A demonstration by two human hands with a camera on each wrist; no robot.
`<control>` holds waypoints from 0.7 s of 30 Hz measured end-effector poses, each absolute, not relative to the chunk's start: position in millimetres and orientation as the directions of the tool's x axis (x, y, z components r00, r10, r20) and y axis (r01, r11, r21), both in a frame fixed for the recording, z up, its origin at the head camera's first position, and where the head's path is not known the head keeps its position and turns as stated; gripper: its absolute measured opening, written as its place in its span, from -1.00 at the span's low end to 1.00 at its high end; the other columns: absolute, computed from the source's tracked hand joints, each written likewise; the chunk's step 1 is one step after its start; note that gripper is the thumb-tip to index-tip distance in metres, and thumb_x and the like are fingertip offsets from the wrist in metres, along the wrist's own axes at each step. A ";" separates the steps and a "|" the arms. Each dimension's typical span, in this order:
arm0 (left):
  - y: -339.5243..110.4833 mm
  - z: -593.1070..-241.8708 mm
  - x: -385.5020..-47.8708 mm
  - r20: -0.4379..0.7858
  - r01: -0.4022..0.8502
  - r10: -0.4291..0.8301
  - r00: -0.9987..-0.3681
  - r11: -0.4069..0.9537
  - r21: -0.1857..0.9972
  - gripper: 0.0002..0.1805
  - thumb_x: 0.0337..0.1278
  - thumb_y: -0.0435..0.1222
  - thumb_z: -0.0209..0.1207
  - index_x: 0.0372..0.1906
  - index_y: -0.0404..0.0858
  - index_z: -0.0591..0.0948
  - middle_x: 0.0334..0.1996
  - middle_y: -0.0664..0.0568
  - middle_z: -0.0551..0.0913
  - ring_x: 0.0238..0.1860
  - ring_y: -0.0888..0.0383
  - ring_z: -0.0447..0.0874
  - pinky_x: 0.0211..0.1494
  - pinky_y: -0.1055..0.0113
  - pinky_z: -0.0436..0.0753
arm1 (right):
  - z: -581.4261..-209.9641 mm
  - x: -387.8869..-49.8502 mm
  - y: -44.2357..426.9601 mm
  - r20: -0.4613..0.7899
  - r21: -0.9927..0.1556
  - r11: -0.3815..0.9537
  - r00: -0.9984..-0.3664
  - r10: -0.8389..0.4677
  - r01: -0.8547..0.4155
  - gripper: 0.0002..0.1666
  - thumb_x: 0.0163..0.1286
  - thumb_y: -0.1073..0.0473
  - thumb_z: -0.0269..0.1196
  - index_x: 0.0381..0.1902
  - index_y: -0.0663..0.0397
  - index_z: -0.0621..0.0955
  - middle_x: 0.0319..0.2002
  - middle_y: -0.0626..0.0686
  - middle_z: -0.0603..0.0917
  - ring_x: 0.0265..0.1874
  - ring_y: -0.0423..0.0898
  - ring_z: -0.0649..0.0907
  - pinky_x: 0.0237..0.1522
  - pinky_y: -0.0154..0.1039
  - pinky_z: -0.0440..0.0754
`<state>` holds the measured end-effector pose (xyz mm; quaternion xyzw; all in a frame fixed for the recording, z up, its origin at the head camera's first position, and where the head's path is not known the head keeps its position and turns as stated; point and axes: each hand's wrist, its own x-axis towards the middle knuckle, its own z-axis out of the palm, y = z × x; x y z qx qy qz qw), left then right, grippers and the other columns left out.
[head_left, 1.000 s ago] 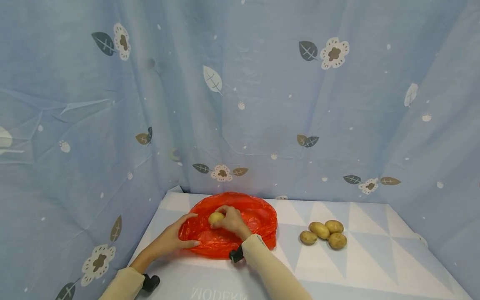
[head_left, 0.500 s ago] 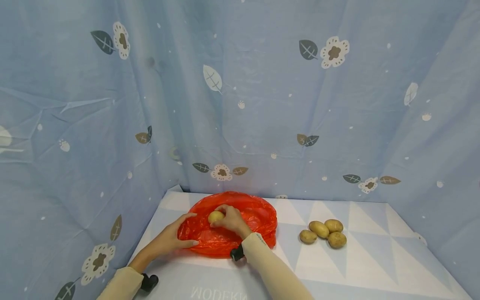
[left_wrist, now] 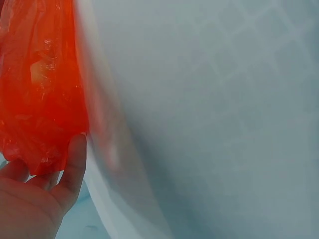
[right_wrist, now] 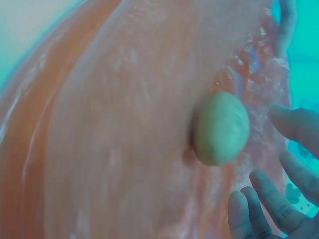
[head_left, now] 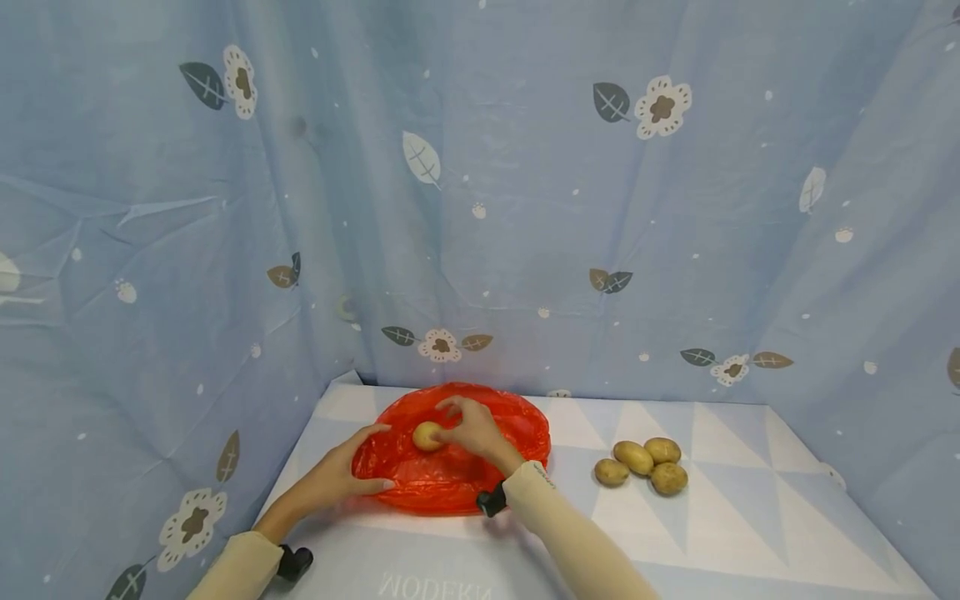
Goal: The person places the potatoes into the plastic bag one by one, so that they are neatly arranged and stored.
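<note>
A red plastic bag point(head_left: 480, 483) lies spread wide on the table, its mouth facing up. Inside it rests one potato point(head_left: 427, 437), also seen as a smooth oval potato point(right_wrist: 222, 128) in the right wrist view. My right hand point(head_left: 474, 431) hovers over the bag beside this potato, thumb and fingers spread apart; the right wrist view shows a gap between fingers and potato. At the bag's left end my left hand point(head_left: 333, 475) holds the rim, thumb at the front and fingers farther back. In the left wrist view, the fingers point(left_wrist: 75, 164) touch the red plastic.
Several potatoes point(head_left: 633, 458) lie in a cluster on the table to the right of the bag. A patterned cloth point(head_left: 735, 517) covers the table. Blue curtains point(head_left: 525, 208) with flowers and leaves stand behind and at the sides.
My right hand has let go of the potato, spread its fingers and drawn back to the right. The potato stays in the bag. My left hand keeps its place at the rim.
</note>
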<state>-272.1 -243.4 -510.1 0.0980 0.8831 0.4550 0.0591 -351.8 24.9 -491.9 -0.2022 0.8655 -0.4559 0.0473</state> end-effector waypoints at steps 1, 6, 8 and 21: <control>-243.5 -509.9 -272.0 -0.011 0.124 0.229 -0.973 0.567 0.814 0.01 -0.04 -0.03 0.57 0.53 0.01 0.30 0.48 -0.16 0.34 0.44 -0.26 0.33 0.38 -0.29 0.41 | -489.2 -350.8 28.5 0.111 -0.807 0.497 -0.910 -0.400 -0.317 -0.44 0.26 0.09 0.53 0.19 0.06 0.64 0.09 0.12 0.67 0.08 0.11 0.62 0.06 -0.03 0.69; -243.7 -510.6 -272.6 -0.017 0.118 0.228 -0.974 0.568 0.814 0.02 -0.05 -0.01 0.57 0.53 0.01 0.30 0.49 -0.17 0.34 0.45 -0.28 0.32 0.38 -0.31 0.41 | -484.5 -346.4 49.8 0.158 -0.775 0.502 -0.887 -0.434 -0.384 -0.41 0.31 0.13 0.48 0.25 0.15 0.60 0.16 0.20 0.64 0.14 0.19 0.61 0.10 0.04 0.67; -243.8 -511.1 -272.8 -0.024 0.112 0.227 -0.974 0.567 0.816 0.03 -0.05 0.00 0.57 0.54 0.00 0.30 0.49 -0.16 0.33 0.45 -0.28 0.31 0.38 -0.31 0.40 | -485.1 -345.2 59.1 0.169 -0.761 0.514 -0.885 -0.433 -0.396 -0.40 0.31 0.11 0.48 0.25 0.15 0.59 0.17 0.20 0.64 0.14 0.20 0.61 0.10 0.05 0.67; -245.2 -512.2 -273.5 -0.001 0.141 0.239 -0.971 0.575 0.806 0.01 -0.02 0.00 0.56 0.54 -0.01 0.29 0.50 -0.18 0.32 0.46 -0.29 0.29 0.40 -0.34 0.36 | -470.3 -335.3 112.5 0.234 -0.695 0.569 -0.887 -0.399 -0.439 -0.43 0.29 0.10 0.51 0.20 0.12 0.62 0.05 0.18 0.69 -0.05 0.17 0.68 -0.06 -0.02 0.69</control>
